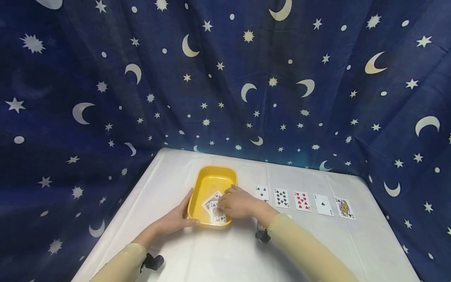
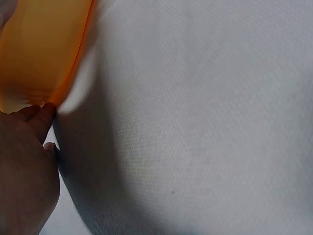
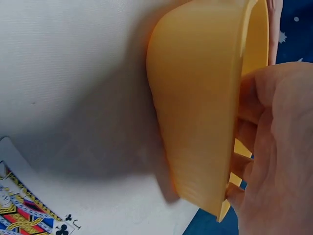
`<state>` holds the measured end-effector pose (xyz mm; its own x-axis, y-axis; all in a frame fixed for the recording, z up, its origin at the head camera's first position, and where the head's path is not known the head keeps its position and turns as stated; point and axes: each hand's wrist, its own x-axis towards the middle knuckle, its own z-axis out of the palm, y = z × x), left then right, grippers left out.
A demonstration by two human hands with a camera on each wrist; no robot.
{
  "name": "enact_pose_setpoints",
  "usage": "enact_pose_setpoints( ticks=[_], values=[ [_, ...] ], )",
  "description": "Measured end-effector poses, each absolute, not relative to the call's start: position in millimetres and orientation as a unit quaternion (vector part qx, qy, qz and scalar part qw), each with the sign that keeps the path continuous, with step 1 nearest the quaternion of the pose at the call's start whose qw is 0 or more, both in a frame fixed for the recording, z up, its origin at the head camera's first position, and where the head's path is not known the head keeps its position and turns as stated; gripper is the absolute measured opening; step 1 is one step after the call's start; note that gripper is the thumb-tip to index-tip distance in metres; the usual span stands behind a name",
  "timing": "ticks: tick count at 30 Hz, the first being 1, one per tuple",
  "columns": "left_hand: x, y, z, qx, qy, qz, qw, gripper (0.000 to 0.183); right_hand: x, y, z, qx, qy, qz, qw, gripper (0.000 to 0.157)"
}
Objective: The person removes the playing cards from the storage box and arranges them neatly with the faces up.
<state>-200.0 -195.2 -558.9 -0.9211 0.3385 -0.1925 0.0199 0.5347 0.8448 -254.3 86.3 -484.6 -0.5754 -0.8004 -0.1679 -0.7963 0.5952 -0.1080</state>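
My left hand [image 1: 176, 217] rests against the near left corner of a yellow plastic tub [image 1: 215, 169], fingers along its side and thumb at the front. In the left wrist view, fingertips [image 2: 47, 111] touch the tub's edge. Playing cards lie overlapping inside, among them a face card [image 1: 218, 214] and a partly covered card [image 1: 208, 202]. Over the right rim reaches my right hand [image 1: 239, 202], its fingers down inside by the cards. The tub wall hides those fingertips in the right wrist view, so whether they pinch a card cannot be told.
A row of face-up cards runs to the right, including a heart card [image 1: 302, 201], an ace of clubs [image 1: 323, 205] and a face card [image 1: 345, 208]. A jack of clubs [image 3: 29, 208] lies below my right wrist. White cloth [image 1: 208, 258] covers the table; a starry blue curtain [image 1: 225, 94] stands behind.
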Motion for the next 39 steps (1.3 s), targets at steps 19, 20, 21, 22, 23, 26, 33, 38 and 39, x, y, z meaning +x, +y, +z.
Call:
enact_pose_setpoints(
  ticks=[19,20,21,22,23,26,33,38,39],
  values=[
    [-202,-196,-558,0.124,0.855,0.474,0.169,0.122,-262,66,-497,-0.393,0.907,0.061,0.137,0.066],
    [-202,-196,-558,0.124,0.856,0.473,0.169,0.122,-263,66,-498,-0.393,0.908,0.052,0.135,0.066],
    [-202,-196,-558,0.125,0.856,0.473,0.168,0.122,-264,66,-498,-0.393,0.909,0.044,0.131,0.067],
    [-202,-197,-557,0.126,0.856,0.473,0.169,0.122,-265,65,-499,-0.394,0.910,0.035,0.127,0.066],
    [-202,-197,-557,0.127,0.856,0.473,0.169,0.122,-266,65,-500,-0.393,0.911,0.028,0.122,0.068],
    [-202,-197,-556,0.128,0.855,0.474,0.170,0.122,-268,62,-502,-0.386,0.916,0.018,0.111,0.075],
    [-201,-198,-557,0.125,0.854,0.475,0.169,0.121,-270,57,-507,-0.368,0.923,0.041,0.107,0.084],
    [-201,-198,-557,0.126,0.854,0.477,0.167,0.122,-270,55,-509,-0.362,0.925,0.044,0.107,0.083],
    [-201,-198,-557,0.127,0.854,0.477,0.166,0.122,-270,55,-509,-0.362,0.925,0.045,0.106,0.082]
  ],
)
